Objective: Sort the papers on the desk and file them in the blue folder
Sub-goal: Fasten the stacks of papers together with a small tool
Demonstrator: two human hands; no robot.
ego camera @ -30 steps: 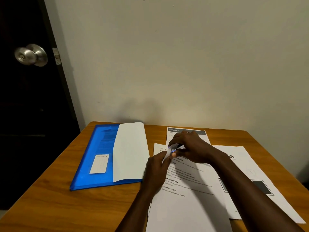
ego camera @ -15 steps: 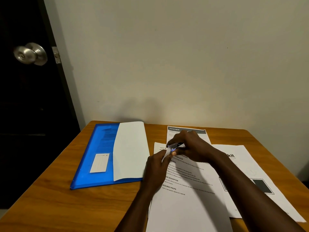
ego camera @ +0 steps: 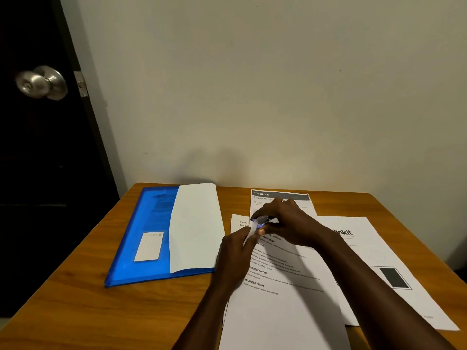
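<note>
The left hand (ego camera: 237,251) and the right hand (ego camera: 290,223) meet over the middle of the counter (ego camera: 75,299), and both pinch a small slip of paper (ego camera: 254,227). The left hand's curled fingers hold the slip's lower end; the right hand's thumb and fingertips are clamped on its upper end, where a bluish patch shows. What the slip is cannot be read.

Right under both hands lies a printed sheet (ego camera: 278,299) with lines of text, running back toward the person. Just beyond the right hand, and partly hidden by it, is a sheet with a dark header (ego camera: 280,194) reading "KITCHEN". To the right of the right forearm lies a third sheet (ego camera: 374,248) with a dark rectangle printed on it, tucked under the printed sheet's edge.

To the left of the left hand, near it but not touching, the blue folder (ego camera: 141,236) lies flat on the counter. A blank white sheet (ego camera: 194,228) covers its right part, on the side nearest the hand.
</note>
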